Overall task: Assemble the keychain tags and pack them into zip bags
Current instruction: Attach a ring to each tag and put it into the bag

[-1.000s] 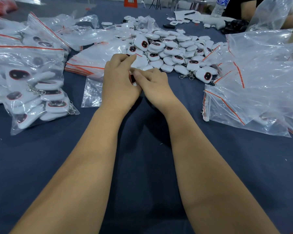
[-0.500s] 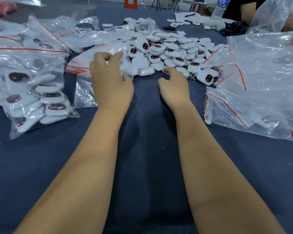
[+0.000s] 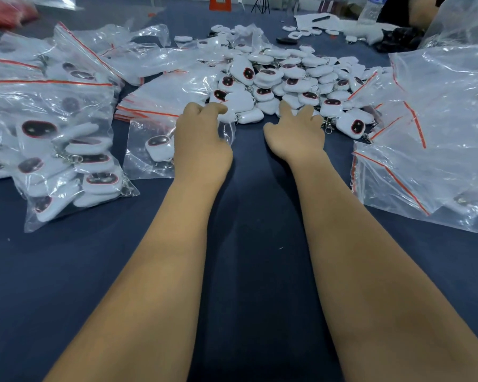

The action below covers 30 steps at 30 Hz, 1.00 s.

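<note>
A heap of white keychain tags (image 3: 287,78) with dark red-rimmed faces lies in the middle of the dark blue table (image 3: 249,221). A small clear zip bag (image 3: 149,161) with one tag (image 3: 158,144) inside lies flat in front of the heap. My left hand (image 3: 202,142) rests on that bag's right part, its fingers curled over the bag's top edge. My right hand (image 3: 293,130) stretches out with straight fingers, and its fingertips touch the tags at the heap's near edge.
Filled zip bags (image 3: 53,150) pile up at the left. A stack of empty red-striped zip bags (image 3: 160,103) lies behind the small bag. Big crumpled clear bags (image 3: 439,128) fill the right side. A water bottle (image 3: 371,9) and another person's arm (image 3: 422,9) are at the far right.
A second ago both hands worked together at one bag. They have parted: the left hand brought the bag down to the table, and the right hand reached forward to the heap.
</note>
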Available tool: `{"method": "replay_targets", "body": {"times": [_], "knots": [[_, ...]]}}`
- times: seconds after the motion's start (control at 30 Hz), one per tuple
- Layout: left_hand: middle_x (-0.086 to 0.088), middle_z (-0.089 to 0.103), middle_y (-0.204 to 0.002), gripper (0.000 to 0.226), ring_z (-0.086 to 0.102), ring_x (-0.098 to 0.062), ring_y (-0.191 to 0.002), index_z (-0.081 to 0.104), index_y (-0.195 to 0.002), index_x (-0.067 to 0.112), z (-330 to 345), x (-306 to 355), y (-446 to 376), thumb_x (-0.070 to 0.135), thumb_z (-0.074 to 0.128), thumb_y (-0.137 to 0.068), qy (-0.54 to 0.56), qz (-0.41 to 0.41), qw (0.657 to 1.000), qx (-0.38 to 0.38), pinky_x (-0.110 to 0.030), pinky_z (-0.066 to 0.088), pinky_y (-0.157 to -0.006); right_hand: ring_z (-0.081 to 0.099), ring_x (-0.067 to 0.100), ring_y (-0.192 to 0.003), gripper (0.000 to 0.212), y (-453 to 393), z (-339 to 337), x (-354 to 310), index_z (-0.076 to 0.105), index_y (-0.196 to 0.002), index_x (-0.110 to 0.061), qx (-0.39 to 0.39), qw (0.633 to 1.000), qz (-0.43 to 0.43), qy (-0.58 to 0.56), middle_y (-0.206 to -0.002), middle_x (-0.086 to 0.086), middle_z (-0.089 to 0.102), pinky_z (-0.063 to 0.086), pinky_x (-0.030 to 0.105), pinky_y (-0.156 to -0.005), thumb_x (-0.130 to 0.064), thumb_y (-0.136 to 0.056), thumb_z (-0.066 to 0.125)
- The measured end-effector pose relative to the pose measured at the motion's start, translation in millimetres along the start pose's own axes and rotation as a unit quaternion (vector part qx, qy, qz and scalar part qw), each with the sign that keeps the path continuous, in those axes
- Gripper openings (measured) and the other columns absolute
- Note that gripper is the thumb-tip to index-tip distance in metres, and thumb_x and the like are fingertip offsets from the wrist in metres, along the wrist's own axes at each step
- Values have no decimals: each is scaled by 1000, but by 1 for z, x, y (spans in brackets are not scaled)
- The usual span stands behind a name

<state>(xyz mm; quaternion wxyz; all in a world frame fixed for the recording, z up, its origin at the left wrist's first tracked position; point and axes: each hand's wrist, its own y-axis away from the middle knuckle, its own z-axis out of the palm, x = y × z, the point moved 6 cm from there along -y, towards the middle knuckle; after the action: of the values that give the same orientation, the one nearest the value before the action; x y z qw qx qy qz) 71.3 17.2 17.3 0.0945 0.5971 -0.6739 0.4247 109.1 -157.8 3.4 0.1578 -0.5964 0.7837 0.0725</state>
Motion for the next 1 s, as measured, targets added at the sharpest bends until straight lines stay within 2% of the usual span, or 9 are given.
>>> {"method": "replay_targets", "body": {"times": [0.1,0.27,0.37,0.57,0.63,0.7,0.77,0.87,1.0], "knots": [[-10,49,-122,51,47,-27,-120,59,-130,16,4,5,1,-1,54,-83,9,19,1000,-22,-25,36,-94,28,36,-134,57,2,1,-2,30,-150,-17,34,999,-7,18,-150,18,26,27,42,-107,-40,-98,38],[-10,51,-120,50,48,-25,-116,60,-130,16,10,4,2,1,55,-83,-10,29,998,-57,-17,26,-82,32,35,-127,43,9,-1,1,45,-134,-17,82,997,-14,-7,-136,16,38,25,41,-105,-34,-95,43],[-11,52,-121,45,49,-27,-115,62,-126,16,12,3,2,2,52,-84,-30,24,997,-66,-21,29,-83,34,34,-126,40,13,-2,2,49,-131,-20,86,996,-21,-7,-131,13,48,24,40,-104,-34,-94,44],[-15,52,-122,40,49,-31,-115,66,-121,11,15,2,1,6,50,-85,-70,16,994,-78,-30,36,-89,54,23,-113,36,28,-12,8,65,-116,-28,103,982,-39,-156,-119,0,61,42,38,-99,-13,-86,53],[-15,52,-122,40,48,-31,-115,66,-121,10,15,2,2,5,50,-85,-68,12,995,-76,-30,36,-89,56,17,-97,41,34,-10,9,60,-118,-25,91,960,-42,-262,-111,0,59,47,29,-86,-4,-83,55],[-15,53,-122,41,49,-32,-115,66,-122,11,13,3,2,5,50,-85,-63,14,995,-73,-30,36,-91,53,8,-78,41,38,-10,9,55,-120,-21,80,928,-37,-361,-94,-5,57,44,14,-65,-1,-84,59],[-14,56,-120,43,47,-34,-116,68,-121,14,11,4,1,4,50,-84,-72,28,995,-69,-30,34,-93,53,4,-74,34,42,-11,10,58,-112,-19,68,907,-16,-414,-85,-11,56,40,5,-54,-2,-82,64],[-9,60,-114,42,44,-35,-113,71,-115,20,8,6,3,3,52,-82,-89,46,993,-56,-26,28,-88,59,4,-79,18,45,-12,4,68,-88,-23,57,900,-27,-431,-86,-10,67,46,10,-63,-9,-78,69],[-7,61,-112,34,41,-34,-113,72,-114,23,8,8,7,13,55,-86,-68,48,995,-59,-26,30,-89,57,1,-75,32,47,-11,-8,68,-87,-25,50,869,-74,-486,-83,-11,67,49,18,-73,4,-82,56]]}}
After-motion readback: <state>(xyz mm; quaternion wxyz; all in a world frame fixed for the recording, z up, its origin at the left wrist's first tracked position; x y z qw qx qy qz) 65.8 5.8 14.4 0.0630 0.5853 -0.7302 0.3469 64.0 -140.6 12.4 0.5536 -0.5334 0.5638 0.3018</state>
